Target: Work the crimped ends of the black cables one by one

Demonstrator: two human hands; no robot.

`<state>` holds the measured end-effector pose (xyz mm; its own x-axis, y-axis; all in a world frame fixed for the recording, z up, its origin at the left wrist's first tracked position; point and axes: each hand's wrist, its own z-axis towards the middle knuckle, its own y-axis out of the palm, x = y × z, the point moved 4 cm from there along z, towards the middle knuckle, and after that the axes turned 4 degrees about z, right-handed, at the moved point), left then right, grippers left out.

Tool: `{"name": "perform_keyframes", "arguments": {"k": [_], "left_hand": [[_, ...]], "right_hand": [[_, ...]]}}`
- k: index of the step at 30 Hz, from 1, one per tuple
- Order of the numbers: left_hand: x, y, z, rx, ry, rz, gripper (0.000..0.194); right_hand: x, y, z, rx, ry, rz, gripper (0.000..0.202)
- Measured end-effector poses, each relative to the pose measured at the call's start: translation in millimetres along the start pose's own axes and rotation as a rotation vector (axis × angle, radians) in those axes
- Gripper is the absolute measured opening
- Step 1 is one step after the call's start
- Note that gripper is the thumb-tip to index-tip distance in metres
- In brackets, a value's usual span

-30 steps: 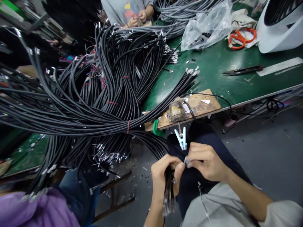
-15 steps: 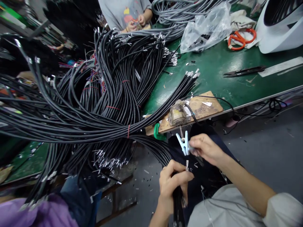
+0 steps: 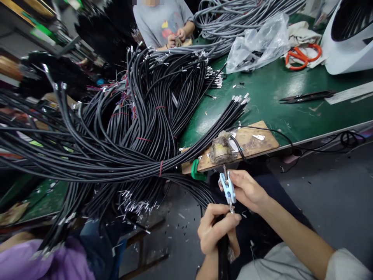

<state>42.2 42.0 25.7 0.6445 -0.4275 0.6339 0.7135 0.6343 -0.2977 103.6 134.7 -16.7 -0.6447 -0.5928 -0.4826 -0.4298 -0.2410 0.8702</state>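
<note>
My left hand [image 3: 218, 229] is closed around black cables [image 3: 223, 256], with a silvery stripped end poking up between its fingers. Just above it, my right hand [image 3: 247, 188] pinches a light blue clothespin [image 3: 227, 186]. The pin's lower end meets the stripped cable end; its upper end is at the thin metal shaft of a small motor [image 3: 221, 149]. That motor is fixed on a wooden board [image 3: 259, 142] at the table's edge, held by a green clamp [image 3: 197, 171].
Bundles of black cables [image 3: 154, 93] with silvery ends cover the table's left side. Scissors with orange handles [image 3: 303, 56], dark snips [image 3: 307, 96], a plastic bag [image 3: 258, 44] and a white fan [image 3: 344, 39] lie farther right. A co-worker [image 3: 163, 23] sits opposite; a purple sleeve [image 3: 58, 256] shows at lower left.
My right hand has closed on the clothespin's arms, squeezing them together. The cable end in my left hand has come up against the pin's lower end. The whole view has shifted slightly.
</note>
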Motion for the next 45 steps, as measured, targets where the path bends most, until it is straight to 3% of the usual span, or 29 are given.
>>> {"name": "perform_keyframes", "arguments": {"k": [6, 9, 12, 15, 17, 22, 26, 29, 36, 40, 45], "left_hand": [[2, -11.1, 2, 0.002, -0.104, -0.090, 0.011], [-2, -22.3, 2, -0.004, -0.183, -0.114, 0.012], [-5, -27.6, 2, -0.134, -0.151, -0.066, 0.013], [-8, -31.4, 2, -0.207, -0.133, -0.048, 0.011], [-10, -34.9, 1, -0.198, -0.164, -0.068, 0.011], [-8, -32.8, -2, -0.185, -0.132, -0.159, 0.017], [-3, -19.7, 2, -0.013, -0.138, -0.142, 0.010], [1, -6.7, 4, 0.022, -0.133, -0.112, 0.007], [-2, 3.5, 0, -0.036, -0.077, -0.043, 0.006], [-4, 2.6, 0, -0.077, -0.060, -0.023, 0.009], [-4, 0.9, -1, -0.080, -0.043, -0.032, 0.010]], "right_hand": [[4, -5, -4, -0.092, -0.020, -0.080, 0.044], [7, -7, -17, -0.227, -0.063, -0.352, 0.053], [10, -5, -33, -0.280, -0.217, -0.664, 0.060], [7, -1, -42, -0.249, -0.379, -0.779, 0.025], [3, -4, -42, -0.200, -0.382, -0.748, 0.019], [-7, -22, -25, 0.005, -0.144, -0.453, 0.033], [-2, -14, -8, -0.055, -0.041, -0.219, 0.054], [5, -5, 1, -0.059, 0.012, -0.051, 0.048], [9, -2, 5, -0.002, 0.025, 0.128, 0.036], [13, -2, 1, -0.047, 0.080, 0.179, 0.038], [20, -18, -2, -0.068, 0.139, 0.206, 0.043]]}}
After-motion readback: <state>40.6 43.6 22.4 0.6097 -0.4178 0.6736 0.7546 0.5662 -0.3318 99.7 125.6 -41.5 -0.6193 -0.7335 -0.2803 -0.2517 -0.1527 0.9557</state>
